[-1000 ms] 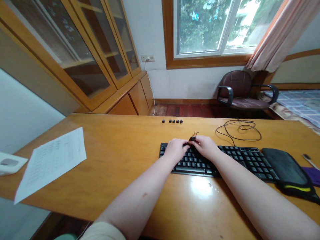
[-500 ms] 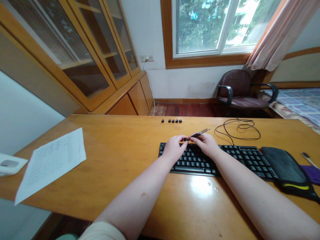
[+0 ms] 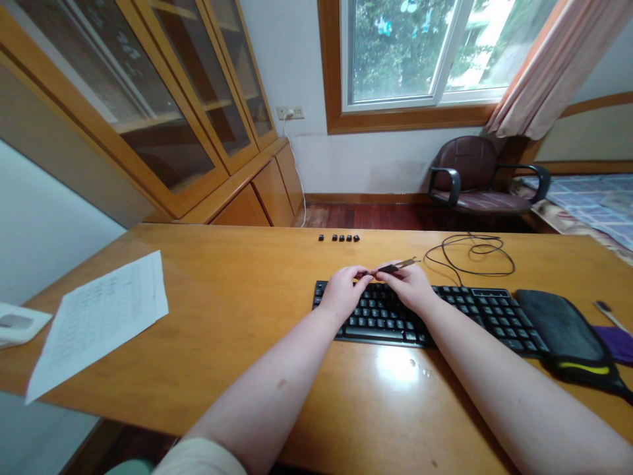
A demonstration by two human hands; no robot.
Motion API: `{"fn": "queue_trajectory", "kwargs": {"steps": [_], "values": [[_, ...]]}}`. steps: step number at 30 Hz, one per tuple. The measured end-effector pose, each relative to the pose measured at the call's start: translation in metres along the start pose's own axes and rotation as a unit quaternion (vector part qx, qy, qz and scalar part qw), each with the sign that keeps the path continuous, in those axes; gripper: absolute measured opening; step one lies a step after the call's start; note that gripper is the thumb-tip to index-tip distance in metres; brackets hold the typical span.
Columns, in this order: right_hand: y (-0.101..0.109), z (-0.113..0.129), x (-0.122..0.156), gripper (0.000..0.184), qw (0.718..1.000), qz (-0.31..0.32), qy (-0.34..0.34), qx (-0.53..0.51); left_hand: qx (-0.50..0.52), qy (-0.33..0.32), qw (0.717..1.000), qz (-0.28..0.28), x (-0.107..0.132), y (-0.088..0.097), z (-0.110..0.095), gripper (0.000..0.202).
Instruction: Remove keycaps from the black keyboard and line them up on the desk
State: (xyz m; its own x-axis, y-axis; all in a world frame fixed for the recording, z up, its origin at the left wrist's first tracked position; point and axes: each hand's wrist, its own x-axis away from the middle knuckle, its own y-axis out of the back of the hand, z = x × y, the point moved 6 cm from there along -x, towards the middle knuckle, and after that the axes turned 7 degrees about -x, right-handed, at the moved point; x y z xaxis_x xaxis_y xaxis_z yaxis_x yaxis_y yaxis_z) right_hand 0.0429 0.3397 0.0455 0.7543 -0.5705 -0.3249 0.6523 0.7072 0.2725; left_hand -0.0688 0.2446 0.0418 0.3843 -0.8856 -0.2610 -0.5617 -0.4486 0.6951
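Both hands meet above the back edge of a black keyboard, fingertips close together. My left hand is closed in a pinch on a small black keycap, mostly hidden by the fingers. Between the fingers of my right hand is a slim keycap puller with a dark body. Its two thin prongs point right, away from the left hand. Beyond the hands, several loose black keycaps stand in a row near the desk's far edge.
A coiled black cable lies behind the keyboard. At right are a dark, flat brush-like tool, a purple cloth and a toothbrush. Printed paper and a white object sit at left on the wooden desk.
The keycap puller has turned slightly in my right hand, so its two prongs now show apart. The keycap in my left fingers is more covered. Both hands stay in nearly the same place.
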Motion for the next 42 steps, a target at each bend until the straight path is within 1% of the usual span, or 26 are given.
{"fn": "queue_trajectory", "kwargs": {"steps": [3,5,7,9,10,13,16,19,26,34,40,42], "values": [[-0.001,-0.008,0.000,0.027,0.999,0.001,-0.054,-0.007,0.019,0.015,1.000,-0.002,0.000,0.000,0.001,0.021],[0.000,-0.015,0.001,0.030,0.994,-0.020,-0.097,-0.051,0.034,0.016,0.999,-0.004,0.001,0.000,0.001,0.024],[0.001,-0.022,0.001,0.033,0.984,-0.043,-0.130,-0.114,0.040,0.000,0.999,-0.002,0.001,0.000,-0.001,0.023],[0.001,-0.026,0.002,0.035,0.975,-0.054,-0.150,-0.155,0.034,-0.014,0.999,0.003,0.001,0.000,-0.003,0.021],[0.001,-0.027,0.001,0.036,0.974,-0.052,-0.154,-0.159,0.030,-0.014,0.999,0.006,0.000,0.000,-0.002,0.021],[0.000,-0.025,0.001,0.034,0.980,-0.030,-0.146,-0.128,0.024,0.007,1.000,0.009,0.000,0.000,0.000,0.019],[-0.001,-0.020,0.001,0.033,0.987,-0.012,-0.122,-0.101,0.039,0.021,0.999,0.001,-0.001,0.000,0.002,0.017],[-0.002,-0.019,0.002,0.030,0.988,-0.009,-0.106,-0.116,0.052,0.021,0.998,-0.007,-0.002,0.001,0.003,0.016],[-0.005,-0.023,0.003,0.030,0.980,-0.008,-0.116,-0.163,0.103,0.051,0.993,-0.015,-0.002,-0.001,0.009,0.018],[-0.001,-0.023,0.003,0.033,0.970,-0.044,-0.135,-0.197,0.133,0.050,0.990,-0.016,-0.004,-0.001,0.012,0.022],[-0.002,-0.023,0.002,0.034,0.978,-0.032,-0.135,-0.158,0.149,0.034,0.988,-0.021,-0.003,-0.003,0.011,0.023],[-0.003,-0.023,0.002,0.034,0.977,-0.023,-0.137,-0.161,0.155,0.025,0.987,-0.018,-0.003,-0.003,0.010,0.021]]}}
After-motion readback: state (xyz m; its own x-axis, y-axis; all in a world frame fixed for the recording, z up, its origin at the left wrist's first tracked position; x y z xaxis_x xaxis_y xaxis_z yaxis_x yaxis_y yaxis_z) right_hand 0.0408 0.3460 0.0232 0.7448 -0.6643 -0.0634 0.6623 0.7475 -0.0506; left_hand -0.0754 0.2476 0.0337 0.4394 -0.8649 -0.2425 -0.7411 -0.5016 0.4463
